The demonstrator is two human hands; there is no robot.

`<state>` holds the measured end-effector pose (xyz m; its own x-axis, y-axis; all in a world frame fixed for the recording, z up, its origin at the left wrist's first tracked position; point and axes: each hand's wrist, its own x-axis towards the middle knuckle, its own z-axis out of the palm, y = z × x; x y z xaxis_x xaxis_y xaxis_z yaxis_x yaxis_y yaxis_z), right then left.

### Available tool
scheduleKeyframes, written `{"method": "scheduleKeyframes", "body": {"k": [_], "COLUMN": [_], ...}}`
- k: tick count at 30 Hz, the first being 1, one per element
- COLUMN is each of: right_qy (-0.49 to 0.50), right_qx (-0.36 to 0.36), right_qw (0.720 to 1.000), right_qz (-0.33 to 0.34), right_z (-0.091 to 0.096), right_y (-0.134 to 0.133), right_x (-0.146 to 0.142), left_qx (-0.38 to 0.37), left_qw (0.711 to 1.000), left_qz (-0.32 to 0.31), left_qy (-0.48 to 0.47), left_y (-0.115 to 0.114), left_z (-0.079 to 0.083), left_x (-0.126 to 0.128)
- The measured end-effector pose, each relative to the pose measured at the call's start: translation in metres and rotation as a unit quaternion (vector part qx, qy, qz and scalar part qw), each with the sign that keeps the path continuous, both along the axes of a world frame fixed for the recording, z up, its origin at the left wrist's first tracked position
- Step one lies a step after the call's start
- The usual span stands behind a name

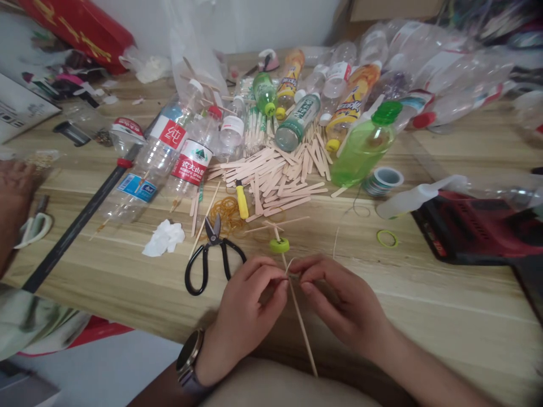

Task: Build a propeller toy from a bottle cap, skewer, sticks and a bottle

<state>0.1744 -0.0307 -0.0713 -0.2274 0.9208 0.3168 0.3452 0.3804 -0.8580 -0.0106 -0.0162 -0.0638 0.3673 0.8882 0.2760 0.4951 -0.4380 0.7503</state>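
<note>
My left hand (248, 308) and my right hand (339, 299) meet near the table's front edge, both pinched on a thin wooden skewer (302, 328) that runs from a yellow-green bottle cap (279, 245) down toward me. A pale rubber band or string (291, 265) loops round the skewer between my fingertips. A watch sits on my left wrist. Black scissors (212, 254) lie just left of my left hand.
A pile of craft sticks (275, 175), orange rubber bands (227, 212), a yellow-handled tool (241, 202) and many plastic bottles (161, 158) fill the table's middle and back. A green bottle (365, 147), tape roll (384, 180), glue bottle (413, 199) and red-black case (475, 229) lie right. Another person's hand (12, 192) is far left.
</note>
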Motion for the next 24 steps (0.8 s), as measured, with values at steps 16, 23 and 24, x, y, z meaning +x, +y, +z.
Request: {"method": "scheduleKeyframes", "body": {"k": [16, 23, 24], "right_qy": [0.011, -0.005, -0.007], "right_qx": [0.008, 0.011, 0.010], "right_qw": [1.000, 1.000, 1.000], "right_qz": [0.020, 0.008, 0.009], "right_z": [0.0021, 0.0044, 0.0046], "right_y": [-0.0001, 0.0002, 0.0003], "right_x": [0.0010, 0.0027, 0.0026], "left_qx": [0.012, 0.001, 0.000], "left_qw": [0.999, 1.000, 1.000], "left_qz": [0.009, -0.004, -0.005], "left_qy": [-0.035, -0.022, -0.020], "left_y": [0.0002, 0.0005, 0.0007], "left_z": [0.0036, 0.0050, 0.0049], "left_x": [0.0036, 0.0043, 0.0044]}}
